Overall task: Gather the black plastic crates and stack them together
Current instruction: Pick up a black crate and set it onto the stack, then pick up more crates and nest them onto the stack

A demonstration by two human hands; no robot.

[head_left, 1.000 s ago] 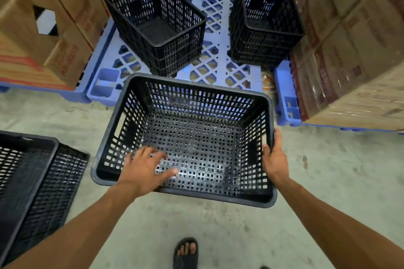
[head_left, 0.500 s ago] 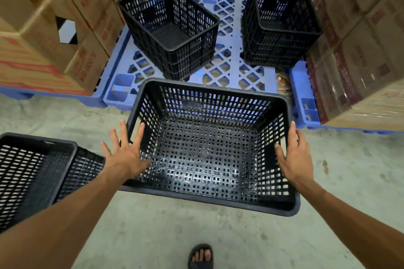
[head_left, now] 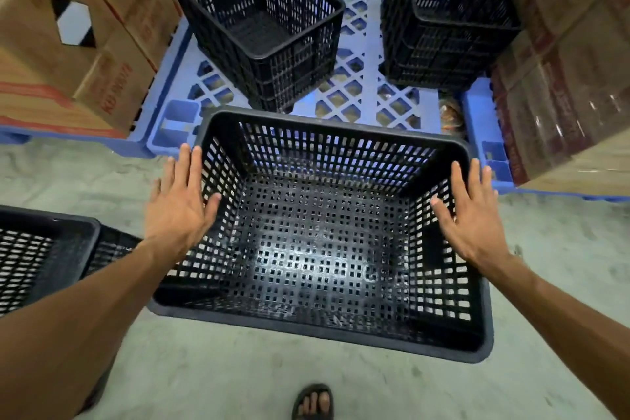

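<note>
Head view: the grip held on the near crate (head_left: 320,242) a second ago has been released, and it now sits on the concrete floor (head_left: 552,300) just before the blue pallet's (head_left: 358,78) front edge. The left hand (head_left: 177,208) is spread flat beside its left wall, the right hand (head_left: 474,215) spread over its right rim; nothing is held. Gathering likely continues.
</note>
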